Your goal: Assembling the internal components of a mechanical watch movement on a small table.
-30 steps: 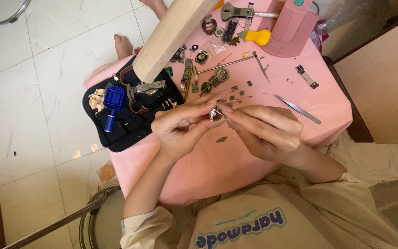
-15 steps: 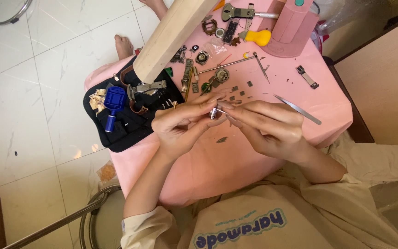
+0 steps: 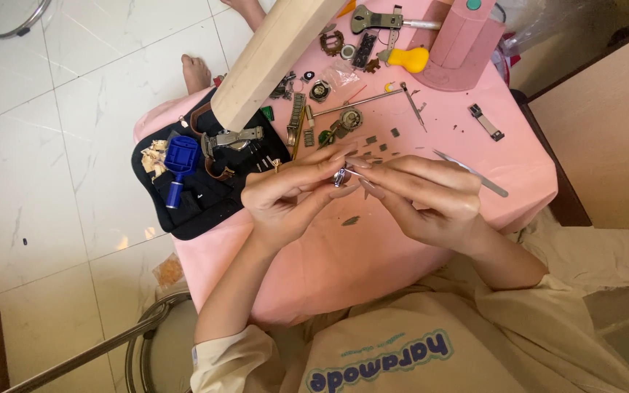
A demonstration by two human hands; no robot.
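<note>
A black tool pouch (image 3: 198, 196) overhangs the table's (image 3: 402, 255) left edge. Over the middle, the left hand (image 3: 285, 200) and right hand (image 3: 431, 200) meet, both grips pinched on a small metal part (image 3: 340, 177) (details too small to tell). Tweezers (image 3: 471, 173) lie toward the right edge.

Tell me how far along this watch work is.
Done: watch parts and strap links already lie loose on the pink cloth. In hand: left hand and right hand pinch a small metal part together. Left: tweezers and the blue tool lie unused; nothing looks reassembled.
</note>
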